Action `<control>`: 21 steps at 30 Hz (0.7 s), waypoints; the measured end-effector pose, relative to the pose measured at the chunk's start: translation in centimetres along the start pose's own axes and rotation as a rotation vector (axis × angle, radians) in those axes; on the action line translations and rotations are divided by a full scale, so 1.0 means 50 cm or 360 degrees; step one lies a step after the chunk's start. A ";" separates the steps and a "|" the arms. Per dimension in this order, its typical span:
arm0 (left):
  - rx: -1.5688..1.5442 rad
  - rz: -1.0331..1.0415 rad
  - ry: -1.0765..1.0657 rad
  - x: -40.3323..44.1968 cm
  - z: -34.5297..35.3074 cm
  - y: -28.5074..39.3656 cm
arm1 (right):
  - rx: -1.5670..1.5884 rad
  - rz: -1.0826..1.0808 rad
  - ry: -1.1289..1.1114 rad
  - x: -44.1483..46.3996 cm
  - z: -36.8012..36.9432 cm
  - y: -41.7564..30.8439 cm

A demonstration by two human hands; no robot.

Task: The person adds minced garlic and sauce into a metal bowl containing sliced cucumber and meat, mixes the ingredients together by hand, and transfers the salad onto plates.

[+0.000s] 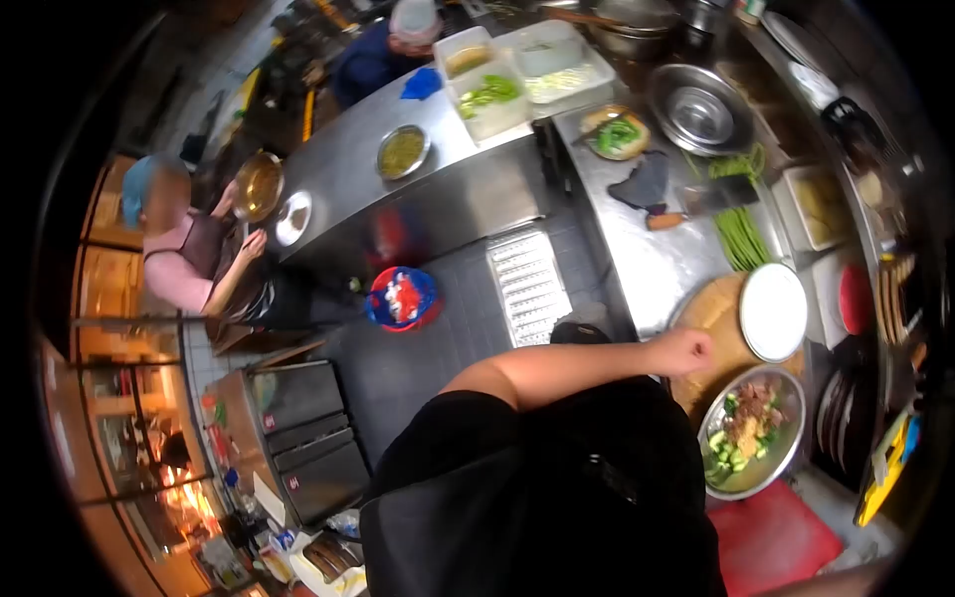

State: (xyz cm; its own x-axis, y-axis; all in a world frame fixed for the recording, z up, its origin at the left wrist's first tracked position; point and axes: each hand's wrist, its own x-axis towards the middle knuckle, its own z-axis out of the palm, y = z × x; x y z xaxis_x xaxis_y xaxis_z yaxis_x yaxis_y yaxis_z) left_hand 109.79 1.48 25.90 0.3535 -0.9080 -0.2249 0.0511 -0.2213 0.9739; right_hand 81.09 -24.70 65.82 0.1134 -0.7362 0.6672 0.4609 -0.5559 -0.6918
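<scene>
My left hand (682,352) is curled closed above the edge of a round wooden cutting board (708,310). Its fingers hide whatever may be in them. Close by, a steel mixing bowl (786,466) holds cut cucumber (731,456), brownish meat-like pieces (758,406), a yellowish minced heap and some greens. A white plate (774,312) lies on the board beside the bowl. Only a blurred strip of skin, perhaps my right forearm, shows at the bottom right; my right hand is out of view.
Long green beans (742,239), a cleaver (724,195) and a dark cloth (639,185) lie along the counter. Behind them sits a large steel basin (700,109). Across the aisle, a co-worker (189,259) holds a pan (259,186). A red bucket (423,316) stands on the floor.
</scene>
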 end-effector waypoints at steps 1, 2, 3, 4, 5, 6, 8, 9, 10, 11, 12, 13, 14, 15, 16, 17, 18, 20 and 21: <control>-0.0054 0.0064 -0.0050 0.001 -0.002 -0.029 | -0.0061 0.0017 -0.0031 0.029 -0.014 0.020; -0.0166 0.0061 -0.0013 0.005 0.008 -0.055 | -0.0120 0.0016 -0.0023 0.055 -0.055 0.021; -0.0195 0.0150 -0.0020 -0.009 0.000 -0.043 | -0.0149 0.0041 -0.0014 0.086 -0.108 0.025; -0.0177 0.0178 -0.0115 0.005 -0.006 -0.093 | -0.0141 0.0045 0.0029 0.099 -0.143 0.020; -0.0232 -0.0009 -0.0103 -0.018 -0.017 -0.030 | -0.0094 0.0024 0.0066 0.117 -0.163 0.011; -0.0121 -0.0322 -0.0110 -0.008 -0.029 -0.041 | -0.0052 -0.0030 0.0097 0.134 -0.165 0.000; -0.0443 -0.0369 0.0014 -0.015 -0.032 -0.018 | -0.0079 -0.0203 0.0123 0.169 -0.150 -0.021; -0.0436 -0.0418 0.0020 -0.020 -0.033 0.005 | -0.0215 -0.0285 0.0202 0.170 -0.076 -0.034; -0.0484 -0.0384 -0.0005 -0.017 -0.034 -0.007 | -0.0305 -0.0309 0.0238 0.183 -0.060 -0.039; -0.0522 -0.0390 -0.0011 -0.014 -0.031 0.004 | -0.0396 -0.0331 0.0277 0.195 -0.045 -0.045; -0.0518 -0.0405 -0.0019 -0.016 -0.029 0.004 | -0.0348 -0.0355 0.0185 0.217 -0.053 -0.036; -0.0516 -0.0420 -0.0021 -0.012 -0.026 0.006 | -0.0298 -0.0378 0.0087 0.254 -0.074 -0.023; -0.0503 -0.0415 -0.0039 -0.010 -0.024 0.009 | -0.0445 -0.0446 0.0210 0.281 -0.077 -0.012; -0.0494 -0.0412 -0.0050 -0.009 -0.021 0.011 | -0.0589 -0.0509 0.0329 0.304 -0.075 0.000; -0.0490 -0.0413 -0.0056 -0.006 -0.020 0.013 | -0.0744 -0.0701 0.0414 0.321 -0.064 0.020; -0.0473 -0.0387 -0.0072 0.002 -0.018 0.015 | -0.0897 -0.0883 0.0492 0.335 -0.059 0.036; -0.0458 -0.0382 -0.0075 0.009 -0.015 0.016 | -0.1013 -0.0768 0.0543 0.354 -0.069 0.045; -0.0407 -0.0403 -0.0065 -0.006 -0.016 0.017 | -0.1229 -0.0427 0.0601 0.383 -0.086 0.093; -0.0367 -0.0413 -0.0066 -0.004 -0.015 0.023 | -0.1287 -0.0391 0.0527 0.387 -0.101 0.118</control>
State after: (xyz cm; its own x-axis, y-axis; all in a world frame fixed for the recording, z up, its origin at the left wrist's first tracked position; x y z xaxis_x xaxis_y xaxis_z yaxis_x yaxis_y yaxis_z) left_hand 110.48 1.68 27.09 0.2633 -0.8467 -0.4623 0.3458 -0.3645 0.8646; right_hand 81.58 -44.18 73.25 -0.2229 -0.5651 0.7943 -0.3342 -0.7212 -0.6068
